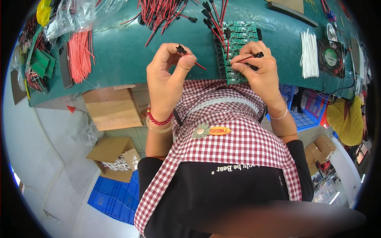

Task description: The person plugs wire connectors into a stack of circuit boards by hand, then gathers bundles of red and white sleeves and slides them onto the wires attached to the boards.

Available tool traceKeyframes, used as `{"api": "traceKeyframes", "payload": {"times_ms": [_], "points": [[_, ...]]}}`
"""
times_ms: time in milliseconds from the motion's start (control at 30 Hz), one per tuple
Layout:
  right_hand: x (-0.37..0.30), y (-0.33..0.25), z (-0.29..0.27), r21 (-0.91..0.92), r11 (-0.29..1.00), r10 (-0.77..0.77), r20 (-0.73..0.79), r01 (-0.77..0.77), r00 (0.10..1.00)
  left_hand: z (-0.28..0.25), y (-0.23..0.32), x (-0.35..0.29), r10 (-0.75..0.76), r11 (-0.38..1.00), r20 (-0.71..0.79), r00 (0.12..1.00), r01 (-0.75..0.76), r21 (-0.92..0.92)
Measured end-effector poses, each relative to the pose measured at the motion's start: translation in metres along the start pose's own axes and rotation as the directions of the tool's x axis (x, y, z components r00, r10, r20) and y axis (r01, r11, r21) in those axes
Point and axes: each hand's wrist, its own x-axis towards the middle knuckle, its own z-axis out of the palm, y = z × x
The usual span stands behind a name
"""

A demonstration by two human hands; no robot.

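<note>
My left hand (164, 81) is raised just in front of the table edge, finger and thumb pinching a red-and-black wire lead with a black plug (181, 49). Its wire ends stick out past the thumb. Over the near part of a green circuit board panel (240, 39), my right hand (260, 73) pinches a second wire lead (247, 58), its black plug lying across the fingers and its wire ends over the boards. Several leads with black plugs (210, 16) stand up from the panel's far left side. Whether the right hand's wire ends touch a board I cannot tell.
On the green table (131, 59), a heap of red-and-black leads (160, 14) lies beyond my left hand. Red wires (80, 55) and clear plastic bags (73, 18) are at left. White wires (309, 53) and a small black fan (331, 58) stand at right. Cardboard boxes (113, 109) sit below.
</note>
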Motion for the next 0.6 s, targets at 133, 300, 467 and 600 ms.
{"api": "traceKeyframes", "payload": {"times_ms": [133,300,467,600], "points": [[0.002,0.0,0.0,0.006,0.999,-0.035,0.0,0.035,0.999,0.003,0.0,-0.001,0.012,1.0,0.017,1.0,-0.011,-0.016],[0.003,-0.001,-0.001,-0.023,0.998,-0.059,-0.003,0.059,0.998,0.01,0.004,-0.004,0.014,1.0,0.018,1.0,-0.014,-0.024],[0.0,-0.003,0.0,-0.091,0.992,-0.09,-0.027,0.087,0.996,0.013,0.003,-0.006,0.015,1.0,0.051,0.999,-0.016,0.013],[-0.002,-0.005,0.003,-0.138,0.988,-0.076,-0.046,0.069,0.996,0.017,0.001,-0.007,0.02,1.0,0.01,1.0,-0.02,-0.009]]}}
